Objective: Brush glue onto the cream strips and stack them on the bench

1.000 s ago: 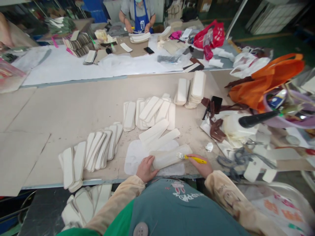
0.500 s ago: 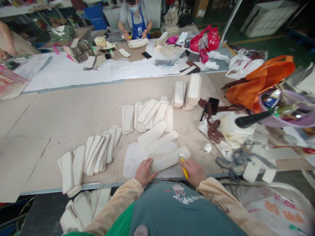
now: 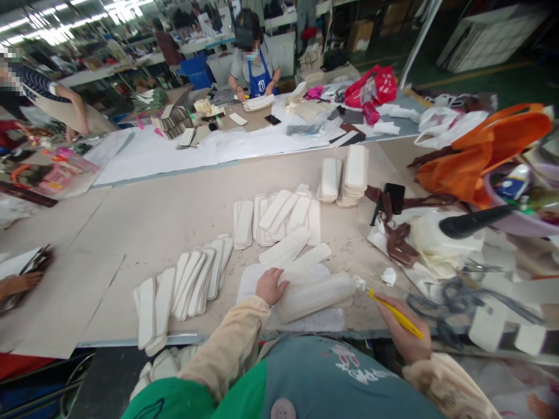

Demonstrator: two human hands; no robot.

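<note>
At the left end of a long off-white panel (image 3: 318, 295) is my left hand (image 3: 271, 285), its fingers and thumb closed on the panel's corner. The panel looks wet and lies over others like it, on a white sheet (image 3: 248, 285) near the table's front edge. My right hand (image 3: 406, 331) is closed round the yellow handle of a brush (image 3: 395, 314). White, sticky-looking stuff covers the brush's tip, which is at or just off the panel's right end. Two loose groups of panels (image 3: 286, 247) lie just beyond it.
Fanned panels (image 3: 187, 279) lie to the left, with more piles (image 3: 279, 215) ahead and taller stacks (image 3: 353, 174) behind. On the right are a crumpled white scrap (image 3: 388, 276), brown straps (image 3: 399, 244), scissors and an orange bag (image 3: 493, 151). A co-worker (image 3: 255, 64) sits across the table.
My right hand has moved right with the brush, from on the panel to past its right end. My left hand stays at the panel's left end. The camera view has shifted.
</note>
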